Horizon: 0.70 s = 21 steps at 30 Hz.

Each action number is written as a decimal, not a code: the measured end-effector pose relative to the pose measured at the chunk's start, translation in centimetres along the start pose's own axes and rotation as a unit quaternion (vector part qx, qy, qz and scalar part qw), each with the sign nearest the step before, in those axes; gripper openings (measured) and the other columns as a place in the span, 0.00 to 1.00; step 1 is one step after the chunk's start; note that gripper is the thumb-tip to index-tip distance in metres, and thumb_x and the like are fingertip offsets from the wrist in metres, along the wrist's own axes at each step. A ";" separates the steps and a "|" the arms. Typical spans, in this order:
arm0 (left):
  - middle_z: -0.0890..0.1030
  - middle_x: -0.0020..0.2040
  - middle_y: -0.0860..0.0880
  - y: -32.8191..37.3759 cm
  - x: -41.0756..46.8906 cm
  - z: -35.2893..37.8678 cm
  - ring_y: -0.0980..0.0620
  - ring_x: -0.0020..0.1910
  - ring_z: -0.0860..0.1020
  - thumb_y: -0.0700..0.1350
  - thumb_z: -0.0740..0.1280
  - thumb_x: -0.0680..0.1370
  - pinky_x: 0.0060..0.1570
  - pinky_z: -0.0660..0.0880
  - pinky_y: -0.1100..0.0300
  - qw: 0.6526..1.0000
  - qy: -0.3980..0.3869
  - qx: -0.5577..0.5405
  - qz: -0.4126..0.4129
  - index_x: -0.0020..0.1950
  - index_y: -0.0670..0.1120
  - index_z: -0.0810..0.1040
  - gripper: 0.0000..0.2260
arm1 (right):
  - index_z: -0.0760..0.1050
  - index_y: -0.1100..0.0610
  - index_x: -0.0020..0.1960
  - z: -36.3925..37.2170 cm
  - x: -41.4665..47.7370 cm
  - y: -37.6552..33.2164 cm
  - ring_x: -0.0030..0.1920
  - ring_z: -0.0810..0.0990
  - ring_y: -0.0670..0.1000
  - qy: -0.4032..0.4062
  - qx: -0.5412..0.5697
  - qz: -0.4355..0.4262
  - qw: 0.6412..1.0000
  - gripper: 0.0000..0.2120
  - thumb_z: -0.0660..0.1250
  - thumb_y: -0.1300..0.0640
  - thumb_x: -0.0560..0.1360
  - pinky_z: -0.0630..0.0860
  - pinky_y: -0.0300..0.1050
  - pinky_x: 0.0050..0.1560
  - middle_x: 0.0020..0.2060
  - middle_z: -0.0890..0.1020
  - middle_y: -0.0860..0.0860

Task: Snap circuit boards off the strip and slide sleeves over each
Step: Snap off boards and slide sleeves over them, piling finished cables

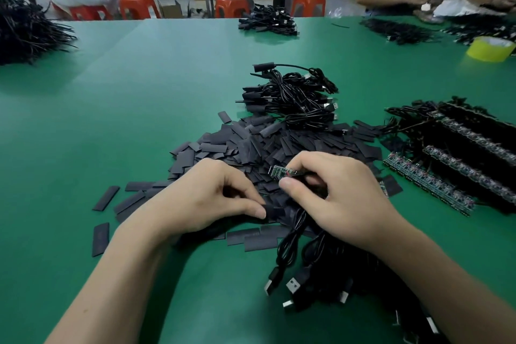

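Observation:
My right hand (337,195) pinches a small green circuit board (282,171) between thumb and fingers, its free end pointing left; a black USB cable (290,248) trails down from it. My left hand (220,198) pinches a flat black sleeve (275,212) just below and left of the board. Both hands hover over a heap of loose black sleeves (251,148). Strips of unsnapped circuit boards (435,184) with wires lie at the right.
A pile of sleeved cables (296,100) sits behind the sleeve heap. More USB plugs (296,285) lie near my right forearm. Cable bundles (268,21), a yellow tape roll (490,49) and people working stand at the far edges of the green table (125,109).

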<state>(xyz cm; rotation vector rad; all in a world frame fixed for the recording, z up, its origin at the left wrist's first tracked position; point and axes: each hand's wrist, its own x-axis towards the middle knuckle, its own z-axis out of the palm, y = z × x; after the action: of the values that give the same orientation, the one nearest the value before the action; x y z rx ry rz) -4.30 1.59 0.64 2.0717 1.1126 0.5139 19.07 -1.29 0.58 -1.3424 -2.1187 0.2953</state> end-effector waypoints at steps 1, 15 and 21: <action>0.86 0.41 0.58 0.0 0.1 0.1 0.57 0.42 0.83 0.52 0.78 0.72 0.44 0.77 0.62 1.000 0.007 -0.007 0.013 0.43 0.56 0.88 0.02 | 0.74 0.42 0.45 0.1 0.0 0.0 0.42 0.77 0.39 -0.016 0.008 0.008 1.000 0.13 0.60 0.34 0.74 0.70 0.35 0.39 0.36 0.79 0.38; 0.82 0.42 0.61 0.7 0.9 2.1 0.57 0.42 0.80 0.56 0.79 0.71 0.44 0.77 0.58 0.967 0.195 0.113 0.119 0.49 0.57 0.86 0.10 | 0.80 0.51 0.41 0.6 0.2 1.1 0.26 0.75 0.38 -0.045 0.209 0.104 0.971 0.07 0.73 0.54 0.77 0.65 0.28 0.32 0.26 0.77 0.37; 0.84 0.43 0.57 0.7 1.0 2.7 0.53 0.40 0.81 0.55 0.75 0.74 0.41 0.79 0.52 0.931 0.249 0.198 0.180 0.52 0.52 0.87 0.11 | 0.80 0.51 0.43 0.4 0.3 1.0 0.30 0.77 0.37 -0.042 0.238 0.105 0.965 0.06 0.72 0.55 0.78 0.69 0.26 0.36 0.28 0.78 0.37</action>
<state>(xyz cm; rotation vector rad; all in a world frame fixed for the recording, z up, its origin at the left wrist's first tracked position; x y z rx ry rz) -1.68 1.04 -0.61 2.6078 1.1879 1.1217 19.47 -0.52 -0.11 -1.2736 -1.8082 0.9007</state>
